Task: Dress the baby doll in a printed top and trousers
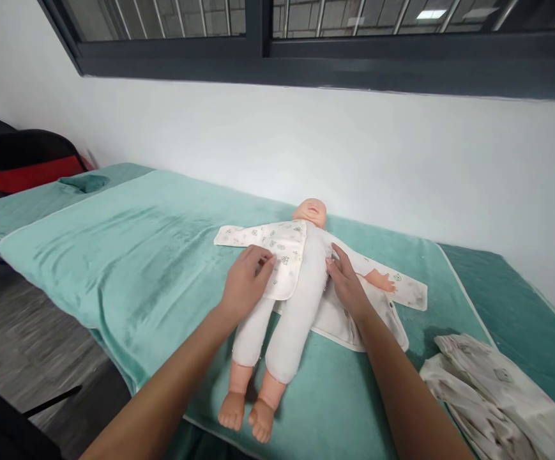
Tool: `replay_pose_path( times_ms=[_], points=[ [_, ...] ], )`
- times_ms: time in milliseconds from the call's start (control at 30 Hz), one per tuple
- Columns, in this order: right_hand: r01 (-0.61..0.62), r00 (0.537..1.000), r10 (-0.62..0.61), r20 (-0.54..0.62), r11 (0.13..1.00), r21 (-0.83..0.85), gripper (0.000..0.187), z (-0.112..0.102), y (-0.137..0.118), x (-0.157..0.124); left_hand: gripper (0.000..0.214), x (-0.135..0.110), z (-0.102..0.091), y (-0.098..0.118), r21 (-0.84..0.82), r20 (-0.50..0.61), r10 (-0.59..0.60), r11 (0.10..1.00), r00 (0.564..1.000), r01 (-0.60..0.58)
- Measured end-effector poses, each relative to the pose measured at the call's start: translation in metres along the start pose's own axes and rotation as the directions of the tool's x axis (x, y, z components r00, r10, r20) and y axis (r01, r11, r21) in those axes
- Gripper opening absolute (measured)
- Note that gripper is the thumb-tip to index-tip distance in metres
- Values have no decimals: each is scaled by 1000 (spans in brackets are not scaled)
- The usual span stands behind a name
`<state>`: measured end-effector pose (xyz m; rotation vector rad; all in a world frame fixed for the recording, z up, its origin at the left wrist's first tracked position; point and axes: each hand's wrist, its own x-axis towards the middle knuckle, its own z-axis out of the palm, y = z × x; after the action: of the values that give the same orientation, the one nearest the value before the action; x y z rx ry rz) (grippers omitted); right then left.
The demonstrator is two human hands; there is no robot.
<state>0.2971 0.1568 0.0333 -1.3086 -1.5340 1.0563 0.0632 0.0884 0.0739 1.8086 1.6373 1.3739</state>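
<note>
A baby doll (295,319) lies on its back, its body and legs in white and its feet bare. A white printed baby shirt (284,233) is partly on it: one front panel lies across the chest, and the other side spreads out beneath the doll's arm. My left hand (248,278) is closed, its curled fingertips and thumb at the panel over the doll's belly. Beside the doll's other flank is my right hand (347,281), with thumb and fingers apart, touching the white torso. The doll's hand (379,280) rests on the spread sleeve.
Green covers (128,249) lie over the bed, which stands against a white wall (277,140) below a dark-framed window (258,61). A crumpled printed white cloth (492,396) lies at the near right. Black chairs (23,150) with something red stand at the far left.
</note>
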Motion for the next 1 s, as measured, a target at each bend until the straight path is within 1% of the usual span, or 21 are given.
replay_pose_path(
  times_ms=[100,167,233,333,467,533,600,667,733,833,867,933,1000],
  points=[
    [-5,1000,4,-22,999,-34,74,0,-1,-1,21,-23,-6,-12,-24,65,53,998,996,-52],
    [-7,1000,5,-28,999,-43,74,0,-2,-2,26,-36,-8,-14,-31,98,67,997,993,-64],
    [-1,1000,0,-25,999,-45,74,1,-3,-3,30,-45,-9,-15,-24,103,70,997,992,-68],
    [14,1000,-15,-18,998,-55,74,0,-2,-2,33,-48,-9,-15,-31,84,66,997,994,-63],
    [17,1000,-19,-22,998,-67,73,-1,0,-1,37,-46,-6,-18,-95,51,69,993,996,-64],
    [16,1000,-18,-25,997,-80,73,-1,1,-1,39,-49,-4,-21,-148,9,9,989,1000,-8],
    [13,1000,-16,-27,996,-85,72,-1,1,-2,39,-52,-2,-26,-210,-54,-104,974,993,91],
    [11,1000,-13,-23,997,-75,72,-1,0,-2,38,-53,0,-31,-263,-101,-230,944,968,197],
    [11,1000,-12,-15,998,-66,73,-1,0,-3,34,-51,2,-38,-287,-117,-321,917,940,278],
    [17,1000,-18,-9,998,-63,74,-1,-1,-3,24,-39,5,-52,-312,-135,-386,891,913,330],
    [18,1000,-19,-10,998,-65,74,-1,-1,-3,25,-32,5,-58,-333,-143,-400,881,905,337],
    [18,1000,-19,-13,998,-67,75,-1,-2,-4,36,-17,5,-70,-375,-147,-424,860,894,346],
    [17,1000,-18,-22,998,-65,75,-1,-2,-4,45,-2,5,-82,-360,-138,-422,864,896,352]
  ],
)
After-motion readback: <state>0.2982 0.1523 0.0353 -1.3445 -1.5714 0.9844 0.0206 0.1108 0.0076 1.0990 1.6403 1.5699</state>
